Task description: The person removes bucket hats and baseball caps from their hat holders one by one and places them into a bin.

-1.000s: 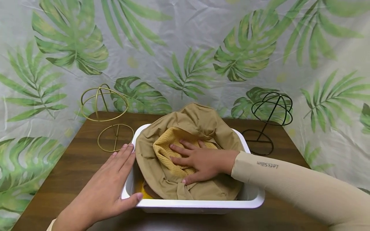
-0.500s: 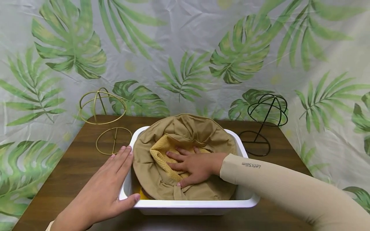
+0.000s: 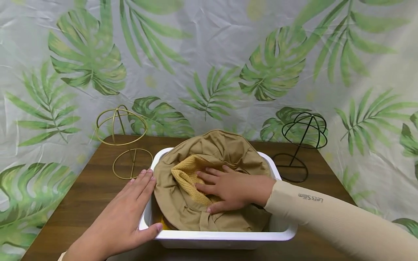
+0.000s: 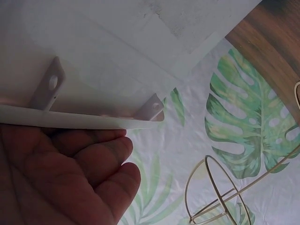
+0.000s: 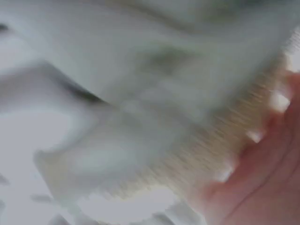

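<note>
A white plastic basin (image 3: 225, 236) holds an upturned tan fabric hat (image 3: 228, 141) with a wide, crumpled brim. Inside the hat lies a mustard-yellow knitted piece (image 3: 186, 177). My right hand (image 3: 233, 190) presses down on the knit with spread fingers, its thumb touching the tan fabric. My left hand (image 3: 122, 214) rests straight-fingered along the basin's left side, the thumb over the front rim. From the left wrist, the fingers lie against the lip of the basin (image 4: 103, 51). The right wrist view is blurred; part of the right hand (image 5: 262, 173) shows at its edge.
A gold wire stand (image 3: 132, 159) stands behind the basin to the left, and a black wire stand (image 3: 298, 154) to the right. Something bright yellow (image 3: 165, 224) shows under the hat's brim. The dark wooden table (image 3: 81, 203) ends at a leaf-printed curtain (image 3: 215, 40).
The back of the hat sits slightly lower against the basin than one second ago, under my right hand. My left hand keeps its place on the rim. The head view has shifted slightly.
</note>
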`<state>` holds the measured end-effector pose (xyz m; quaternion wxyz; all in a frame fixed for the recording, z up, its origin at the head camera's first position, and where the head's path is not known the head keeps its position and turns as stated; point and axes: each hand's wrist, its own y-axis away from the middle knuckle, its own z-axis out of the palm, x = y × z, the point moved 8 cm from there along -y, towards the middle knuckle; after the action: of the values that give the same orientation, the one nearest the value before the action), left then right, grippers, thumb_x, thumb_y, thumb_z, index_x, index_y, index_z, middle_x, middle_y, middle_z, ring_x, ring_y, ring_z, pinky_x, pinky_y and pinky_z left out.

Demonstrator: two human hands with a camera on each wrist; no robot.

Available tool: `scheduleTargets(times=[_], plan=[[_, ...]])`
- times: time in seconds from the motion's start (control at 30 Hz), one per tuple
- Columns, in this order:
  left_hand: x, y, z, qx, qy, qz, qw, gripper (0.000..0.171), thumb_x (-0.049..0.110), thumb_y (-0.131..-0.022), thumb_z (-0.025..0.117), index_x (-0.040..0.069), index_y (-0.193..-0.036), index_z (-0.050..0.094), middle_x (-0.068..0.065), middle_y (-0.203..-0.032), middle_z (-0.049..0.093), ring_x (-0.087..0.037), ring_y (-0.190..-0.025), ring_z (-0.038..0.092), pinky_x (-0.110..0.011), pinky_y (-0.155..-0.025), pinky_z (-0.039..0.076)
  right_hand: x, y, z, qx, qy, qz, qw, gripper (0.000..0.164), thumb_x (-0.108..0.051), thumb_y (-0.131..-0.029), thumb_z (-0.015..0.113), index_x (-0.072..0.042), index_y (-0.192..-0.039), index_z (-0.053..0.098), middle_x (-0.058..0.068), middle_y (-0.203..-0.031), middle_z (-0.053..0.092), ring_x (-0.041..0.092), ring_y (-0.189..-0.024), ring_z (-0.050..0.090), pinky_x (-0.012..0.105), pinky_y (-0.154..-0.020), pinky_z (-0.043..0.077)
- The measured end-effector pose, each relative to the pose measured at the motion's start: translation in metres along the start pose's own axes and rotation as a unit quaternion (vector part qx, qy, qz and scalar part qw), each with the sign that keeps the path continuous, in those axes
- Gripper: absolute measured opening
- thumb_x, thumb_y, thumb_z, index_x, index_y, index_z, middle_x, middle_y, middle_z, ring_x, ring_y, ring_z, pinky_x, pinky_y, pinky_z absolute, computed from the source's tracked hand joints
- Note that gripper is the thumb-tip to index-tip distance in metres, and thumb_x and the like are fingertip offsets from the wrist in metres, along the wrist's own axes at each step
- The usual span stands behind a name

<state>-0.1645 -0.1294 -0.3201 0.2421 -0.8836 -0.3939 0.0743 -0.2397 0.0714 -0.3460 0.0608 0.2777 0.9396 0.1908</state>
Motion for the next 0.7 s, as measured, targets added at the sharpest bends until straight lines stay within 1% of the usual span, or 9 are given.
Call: scheduleTargets(times=[0.07,0.17,0.23,0.3,0.4,0.5,0.57,0.6,0.7], plan=[[0.0,0.0,0.001,-0.002,0.0,-0.002,1.0,0.096,0.063,-0.088,0.058,-0.011,-0.144,0.04,-0.026,-0.153,0.035,-0.038,-0.142,0.032,-0.028,-0.119,0.003,-0.001,0.013,-0.019,0.037,0.001,-0.019,0.999,0.073,-0.064,-0.098,0.041,-0.026,-0.159,0.026,0.005,-0.164,0.018,0.025,-0.149,0.018,0.058,-0.115,0.02],[0.0,0.001,0.001,-0.003,0.001,-0.006,1.0,0.096,0.062,-0.087,0.06,-0.011,-0.145,0.039,-0.025,-0.154,0.034,-0.038,-0.143,0.031,-0.03,-0.12,0.006,0.005,0.031,-0.051,0.123,-0.001,-0.053,0.991,0.069,-0.056,-0.098,0.049,-0.019,-0.156,0.036,0.01,-0.159,0.032,0.028,-0.145,0.03,0.054,-0.115,0.026],[-0.001,0.001,0.001,-0.004,0.001,-0.007,1.0,0.096,0.062,-0.086,0.06,-0.011,-0.145,0.039,-0.025,-0.154,0.035,-0.037,-0.143,0.031,-0.03,-0.12,0.006,0.016,0.038,-0.068,0.175,0.0,-0.06,0.983,0.069,-0.052,-0.099,0.053,-0.015,-0.155,0.037,0.013,-0.158,0.032,0.031,-0.145,0.029,0.053,-0.114,0.027],[-0.001,0.0,0.001,-0.003,0.001,-0.007,1.0,0.096,0.062,-0.087,0.06,-0.011,-0.145,0.039,-0.025,-0.154,0.035,-0.037,-0.143,0.032,-0.03,-0.12,0.007,0.032,0.04,-0.077,0.207,-0.007,-0.049,0.977,0.07,-0.05,-0.098,0.055,-0.014,-0.155,0.036,0.014,-0.161,0.027,0.034,-0.147,0.022,0.055,-0.115,0.024],[-0.001,0.0,0.002,-0.004,0.001,-0.007,1.0,0.095,0.063,-0.088,0.058,-0.011,-0.145,0.04,-0.025,-0.153,0.035,-0.037,-0.143,0.032,-0.029,-0.12,0.005,0.061,0.035,-0.077,0.215,-0.017,-0.014,0.976,0.075,-0.053,-0.098,0.053,-0.016,-0.158,0.028,0.012,-0.165,0.012,0.034,-0.151,0.008,0.058,-0.116,0.015],[-0.001,0.0,0.003,-0.006,-0.001,-0.006,1.0,0.095,0.064,-0.088,0.058,-0.011,-0.144,0.04,-0.025,-0.153,0.035,-0.037,-0.143,0.032,-0.028,-0.12,0.004,0.085,0.028,-0.073,0.213,-0.031,0.015,0.977,0.078,-0.057,-0.097,0.051,-0.02,-0.16,0.023,0.009,-0.166,0.005,0.033,-0.151,0.002,0.059,-0.117,0.012],[0.0,0.0,0.003,-0.006,-0.003,-0.007,1.0,0.096,0.063,-0.088,0.058,-0.011,-0.144,0.04,-0.025,-0.153,0.035,-0.037,-0.143,0.032,-0.028,-0.119,0.003,0.093,0.025,-0.071,0.217,-0.039,0.013,0.975,0.079,-0.057,-0.097,0.052,-0.02,-0.16,0.023,0.01,-0.165,0.008,0.034,-0.151,0.006,0.058,-0.117,0.015],[0.0,0.0,0.003,-0.007,-0.004,-0.007,0.9999,0.096,0.064,-0.088,0.058,-0.011,-0.145,0.039,-0.025,-0.154,0.035,-0.037,-0.143,0.032,-0.028,-0.119,0.003,0.094,0.023,-0.07,0.222,-0.043,0.005,0.974,0.079,-0.057,-0.096,0.054,-0.019,-0.159,0.025,0.012,-0.165,0.012,0.035,-0.15,0.01,0.058,-0.116,0.018],[-0.001,0.001,0.002,-0.004,-0.008,-0.007,0.9999,0.096,0.063,-0.087,0.059,-0.011,-0.145,0.04,-0.025,-0.154,0.034,-0.036,-0.143,0.032,-0.028,-0.12,0.003,0.088,0.021,-0.071,0.223,-0.054,-0.032,0.973,0.079,-0.054,-0.096,0.057,-0.016,-0.158,0.028,0.012,-0.164,0.017,0.034,-0.149,0.014,0.055,-0.116,0.021]])
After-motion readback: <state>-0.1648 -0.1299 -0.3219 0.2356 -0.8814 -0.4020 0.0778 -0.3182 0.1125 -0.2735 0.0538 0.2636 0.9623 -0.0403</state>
